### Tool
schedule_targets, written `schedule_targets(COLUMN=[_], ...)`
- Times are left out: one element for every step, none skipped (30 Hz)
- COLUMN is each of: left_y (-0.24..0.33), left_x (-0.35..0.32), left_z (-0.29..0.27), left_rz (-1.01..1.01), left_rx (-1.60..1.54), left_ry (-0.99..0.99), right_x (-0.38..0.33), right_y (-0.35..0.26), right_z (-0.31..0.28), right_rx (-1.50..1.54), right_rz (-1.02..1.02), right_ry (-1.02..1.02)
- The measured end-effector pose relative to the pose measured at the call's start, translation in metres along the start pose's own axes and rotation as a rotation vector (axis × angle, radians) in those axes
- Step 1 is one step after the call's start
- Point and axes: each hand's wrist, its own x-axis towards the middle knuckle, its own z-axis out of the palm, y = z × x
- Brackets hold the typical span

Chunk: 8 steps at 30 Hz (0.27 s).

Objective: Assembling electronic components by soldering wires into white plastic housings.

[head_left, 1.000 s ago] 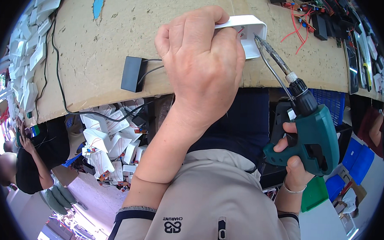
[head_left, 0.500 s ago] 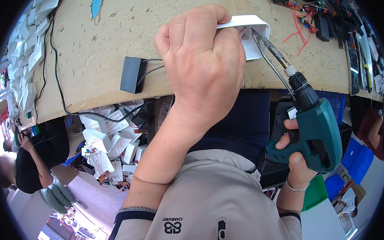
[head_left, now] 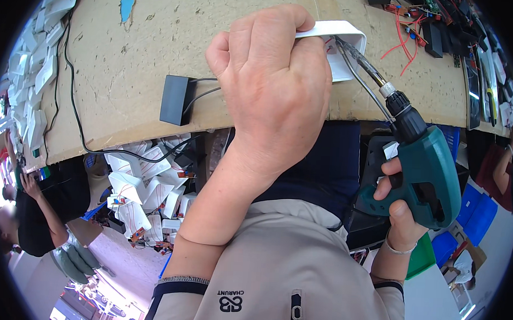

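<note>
My left hand (head_left: 274,83) is closed round a white plastic housing (head_left: 349,31) above the table's near edge. The housing's open side faces right, and a bit of red wire shows inside; my fingers hide much of it. My right hand (head_left: 402,215) grips a green pistol-shaped soldering gun (head_left: 434,162), with fingers by its trigger. The gun's tip and its thin metal feed tube reach into the housing's open side. Whether the tip touches anything in there I cannot tell.
A black box (head_left: 175,100) with a cable stands left of my left hand. White housings (head_left: 144,183) with wires are heaped below the table edge, and more line the far left. Red wires (head_left: 400,37) and boards lie at the back right. Another person (head_left: 45,208) is at the left.
The housing has moved slightly to the right with my left hand. The soldering gun has shifted a little right too, its tip still at the housing's open side.
</note>
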Motion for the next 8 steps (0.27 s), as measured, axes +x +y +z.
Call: schedule_targets(left_y=[0.0, -0.0001, -0.0002, -0.0003, -0.0003, -0.0003, -0.0003, -0.0001], left_x=[0.0, 0.0002, 0.0003, 0.0003, 0.0002, 0.0, -0.0002, -0.0002], left_z=[0.0, 0.0001, 0.0004, 0.0006, 0.0005, 0.0003, 0.0, -0.0003], left_rz=[0.001, 0.0, 0.0, 0.0, -0.001, 0.0, 0.001, -0.003], left_rx=[0.008, 0.009, 0.005, 0.001, 0.001, 0.001, 0.002, 0.003], left_ry=[-0.001, -0.001, 0.001, 0.003, 0.004, 0.003, 0.002, -0.002], right_x=[0.0003, 0.0002, 0.0, 0.0, 0.0002, 0.0003, 0.0005, 0.0004], right_y=[-0.0002, -0.0008, -0.0019, -0.0027, -0.0034, -0.0038, -0.0042, -0.0042], right_z=[-0.0001, -0.0004, -0.0009, -0.0012, -0.0012, -0.001, -0.0007, -0.0006], right_rx=[-0.012, -0.013, -0.023, -0.034, -0.035, -0.049, -0.063, -0.063], right_rz=[-0.009, -0.008, 0.004, 0.016, 0.016, 0.015, 0.013, 0.013], right_ry=[-0.002, -0.003, -0.012, -0.022, -0.022, -0.018, -0.013, -0.013])
